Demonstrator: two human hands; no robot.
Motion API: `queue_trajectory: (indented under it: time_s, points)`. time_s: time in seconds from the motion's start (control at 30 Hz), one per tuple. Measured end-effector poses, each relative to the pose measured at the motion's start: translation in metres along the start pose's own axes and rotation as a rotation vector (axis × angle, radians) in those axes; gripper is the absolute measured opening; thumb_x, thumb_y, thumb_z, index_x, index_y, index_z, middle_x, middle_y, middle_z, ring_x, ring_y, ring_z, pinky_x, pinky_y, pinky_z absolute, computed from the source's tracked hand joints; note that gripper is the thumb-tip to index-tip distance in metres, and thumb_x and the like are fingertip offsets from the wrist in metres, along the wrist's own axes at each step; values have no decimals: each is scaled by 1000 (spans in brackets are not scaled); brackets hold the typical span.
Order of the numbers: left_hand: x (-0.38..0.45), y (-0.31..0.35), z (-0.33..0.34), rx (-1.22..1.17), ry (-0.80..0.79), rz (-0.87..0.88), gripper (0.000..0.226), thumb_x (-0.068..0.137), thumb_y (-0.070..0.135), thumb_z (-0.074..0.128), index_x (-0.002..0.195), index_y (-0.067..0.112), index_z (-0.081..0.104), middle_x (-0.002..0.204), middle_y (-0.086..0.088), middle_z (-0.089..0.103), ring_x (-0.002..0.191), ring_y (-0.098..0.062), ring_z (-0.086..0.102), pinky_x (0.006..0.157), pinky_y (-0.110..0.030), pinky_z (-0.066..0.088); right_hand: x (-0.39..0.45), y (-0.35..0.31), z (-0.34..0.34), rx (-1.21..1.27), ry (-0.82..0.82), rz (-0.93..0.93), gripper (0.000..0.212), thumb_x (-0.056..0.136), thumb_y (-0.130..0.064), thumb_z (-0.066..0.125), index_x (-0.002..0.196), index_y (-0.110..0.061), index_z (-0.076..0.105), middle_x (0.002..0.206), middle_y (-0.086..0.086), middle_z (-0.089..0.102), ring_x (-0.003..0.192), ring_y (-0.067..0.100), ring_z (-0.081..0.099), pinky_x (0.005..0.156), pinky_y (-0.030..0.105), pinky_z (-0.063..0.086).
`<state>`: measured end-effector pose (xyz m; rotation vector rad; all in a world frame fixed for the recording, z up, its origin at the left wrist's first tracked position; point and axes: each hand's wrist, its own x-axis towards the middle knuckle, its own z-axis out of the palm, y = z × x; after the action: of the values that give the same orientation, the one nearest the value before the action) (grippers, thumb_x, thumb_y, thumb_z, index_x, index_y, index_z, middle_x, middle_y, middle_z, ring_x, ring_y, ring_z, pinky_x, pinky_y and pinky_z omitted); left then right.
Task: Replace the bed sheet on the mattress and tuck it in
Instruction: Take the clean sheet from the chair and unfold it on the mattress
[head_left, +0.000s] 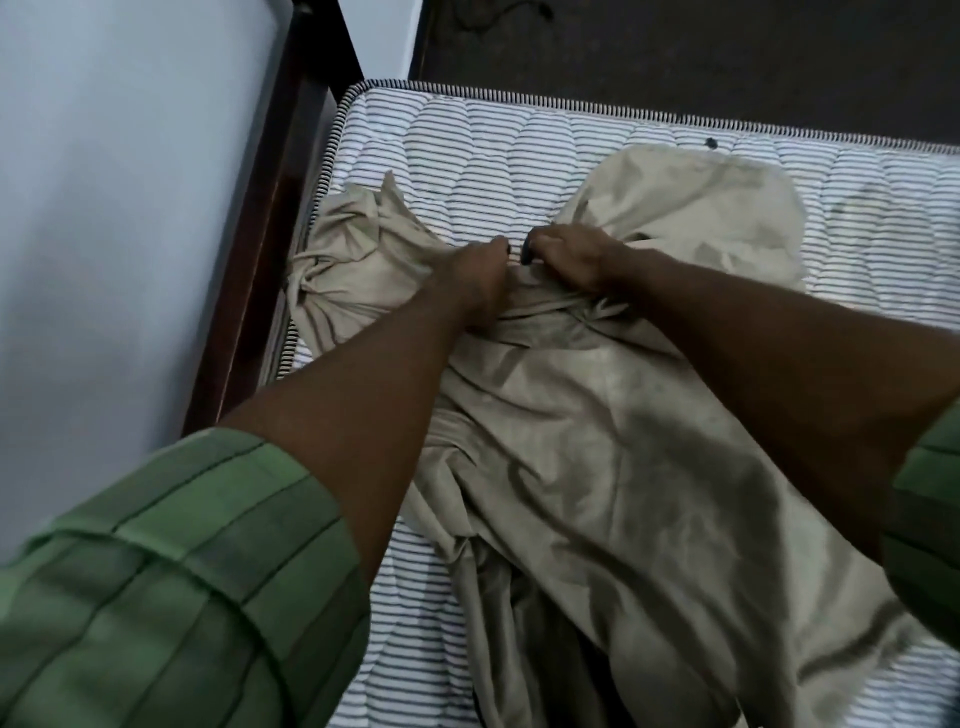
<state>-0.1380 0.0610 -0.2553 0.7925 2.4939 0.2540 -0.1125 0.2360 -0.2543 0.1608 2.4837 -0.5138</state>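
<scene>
Head view: left hand (475, 275) and right hand (571, 260) both grip the bunched bed sheet (597, 441).

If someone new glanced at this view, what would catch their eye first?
Probably the crumpled beige sheet bunched down the middle of the bare striped mattress. At its upper centre, the left hand and right hand grip the fabric side by side.

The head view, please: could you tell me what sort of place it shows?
Most likely a bedroom: a striped mattress in a dark wooden bed frame beside a pale wall, with a bunched beige sheet on it.
</scene>
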Motion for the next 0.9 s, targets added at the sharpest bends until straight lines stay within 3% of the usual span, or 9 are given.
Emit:
queue_trajectory:
  time_s: [0.1,0.2,0.27,0.37,0.43,0.5,0.63,0.77,0.9]
  points:
    - [5,-4,-7,215,212,-143,30,92,10,60,121,8,66,125,-16,63,116,-39,64,91,-48,55,-5,22,-9,42,-7,101,69,110,-53,12,148,-8,49,154,27,43,146,39,37,121,42,23]
    - [21,-42,-31,54,466,-488,31,99,9,52,127,4,66,128,-16,64,119,-37,64,91,-43,53,-9,52,-18,-25,-4,223,101,97,-77,2,151,-3,44,158,29,36,149,39,34,121,44,25]
    - [28,-63,-42,-76,503,-632,39,100,15,54,138,10,60,141,-13,59,127,-32,59,94,-36,49,-15,76,-20,-224,-8,307,102,94,-82,9,149,-6,48,159,24,38,149,38,34,120,47,25]
    - [35,-54,-47,-68,436,-559,55,98,9,55,152,12,43,161,-17,35,140,-37,47,103,-37,46,-23,98,-17,-368,40,344,82,94,-74,32,141,-12,57,148,17,54,139,36,48,114,49,36]
    - [35,-32,-41,93,361,-393,69,92,9,62,155,17,35,168,-17,17,141,-42,43,107,-49,44,-23,92,-14,-323,204,256,59,87,-63,49,119,-17,70,125,15,69,121,36,60,98,42,45]
    - [36,-2,-24,228,339,-170,73,83,17,69,150,19,40,164,-17,24,135,-41,49,107,-53,43,-21,78,-9,-68,275,82,34,92,-51,59,96,-20,72,104,10,72,106,33,64,82,34,43]
    - [36,43,22,-21,177,84,58,88,29,65,144,22,50,142,-11,44,118,-38,59,95,-48,51,-18,64,-4,278,115,-24,37,92,-57,66,88,-21,70,94,1,68,98,22,62,84,38,46]
    - [40,40,39,-59,203,-131,36,88,29,68,121,18,63,130,-14,51,115,-39,60,95,-45,52,-20,77,3,78,111,-31,55,74,-75,74,105,-30,63,102,-9,63,106,19,60,98,41,43]
    - [49,35,13,-189,545,-378,36,89,10,59,126,14,58,142,-11,47,121,-31,55,99,-33,40,-22,84,3,1,87,3,82,58,-99,48,96,-27,63,106,2,68,111,28,61,101,44,42]
